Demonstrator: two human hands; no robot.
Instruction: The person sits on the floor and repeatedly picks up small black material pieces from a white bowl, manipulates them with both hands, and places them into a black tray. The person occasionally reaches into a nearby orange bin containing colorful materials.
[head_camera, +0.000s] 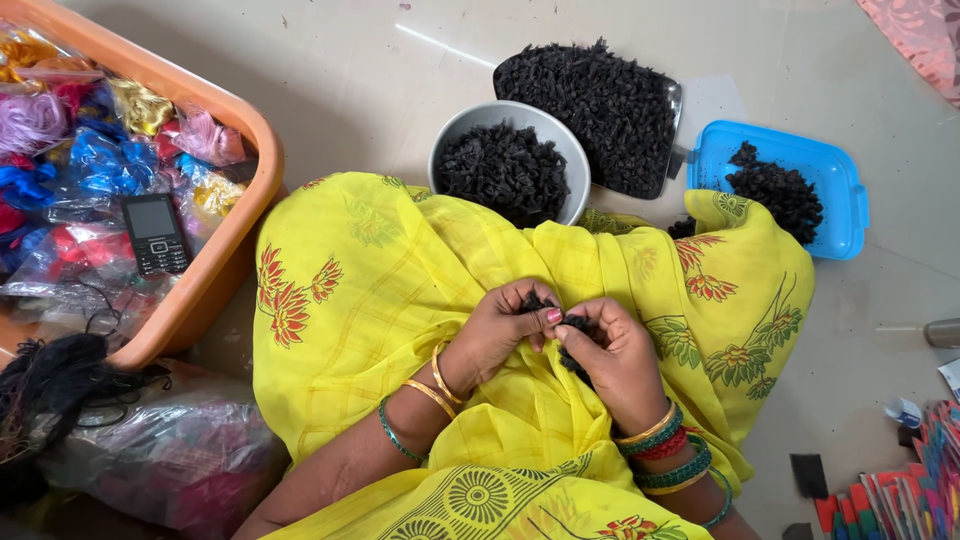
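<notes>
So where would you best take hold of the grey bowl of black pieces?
Probably the grey bowl by its bare far-left rim, coming from above. The near edge is tucked under the yellow cloth, and the black tray crowds its right side.

Both hands meet over a yellow flowered cloth (400, 290) on the lap: the left hand (497, 330) and right hand (615, 360) pinch a small black fibre tuft (573, 325) between their fingertips. Ahead on the floor (350, 80) stands a grey bowl (470, 125) of black tufts.
</notes>
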